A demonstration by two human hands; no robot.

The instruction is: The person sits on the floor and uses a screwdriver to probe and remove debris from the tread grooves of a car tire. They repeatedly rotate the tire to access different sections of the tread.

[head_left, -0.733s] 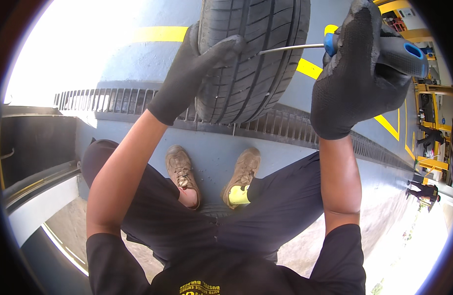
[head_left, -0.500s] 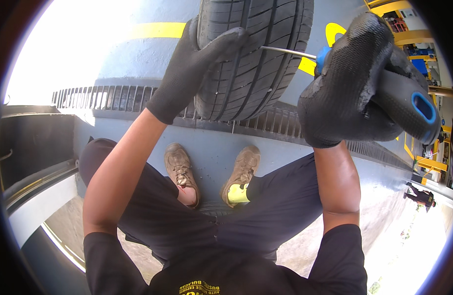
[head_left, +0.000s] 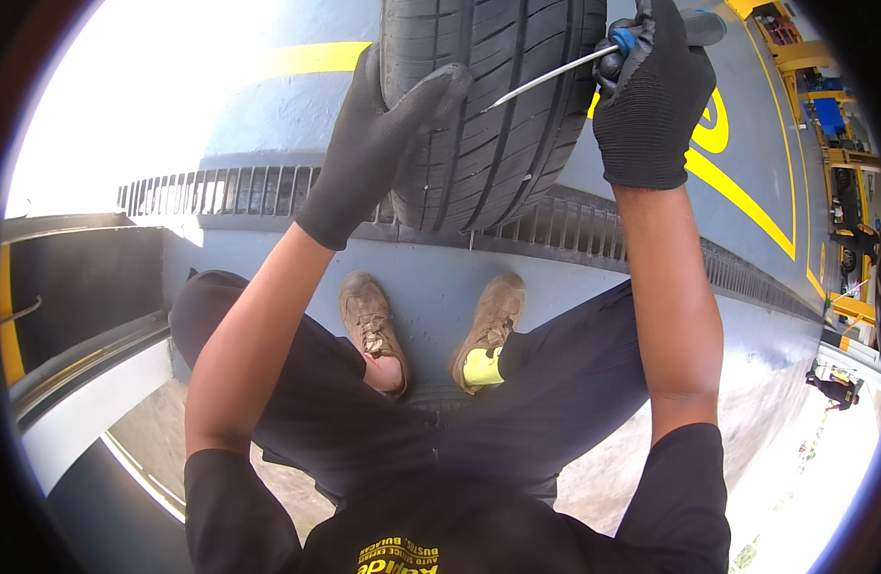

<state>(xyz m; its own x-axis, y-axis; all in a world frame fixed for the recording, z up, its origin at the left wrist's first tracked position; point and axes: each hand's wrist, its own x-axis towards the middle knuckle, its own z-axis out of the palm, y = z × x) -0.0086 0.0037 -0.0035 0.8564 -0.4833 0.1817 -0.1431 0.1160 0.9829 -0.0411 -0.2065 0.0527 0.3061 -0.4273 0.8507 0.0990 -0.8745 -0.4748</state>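
- Tire: tread toward camera, dead ahead of the person's feet, between the two hands. Top cut off by the upper edge. What bears its weight: can't tell.
- Left hand: black glove, holding the tire at its left edge. Thumb lies over the tread; fingers go round the side, out of sight. How hard it grips: can't tell.
- Right hand: black glove, closed round the handle of a thin-shanked tool, right of the tire. Part of the glove runs to the upper edge; finger placement mostly hidden.
- Tool: straight metal shank, blue collar, dark handle end poking out right of the glove. Mid-handle covered. Shank slants down-left across the tread; tip is at a groove. Touching or just above: can't tell. Tip shape too small.
- Pale specks on the tread, too small to identify.
- Grate: runs across behind the tire, middle stretch blocked by tire and left glove.
- Floor: blue-grey, yellow markings. Upper left blown out by glare.
- Brown shoes on it, below the tire.
- Far right: another person, small, tipped sideways by the lens, details unclear.
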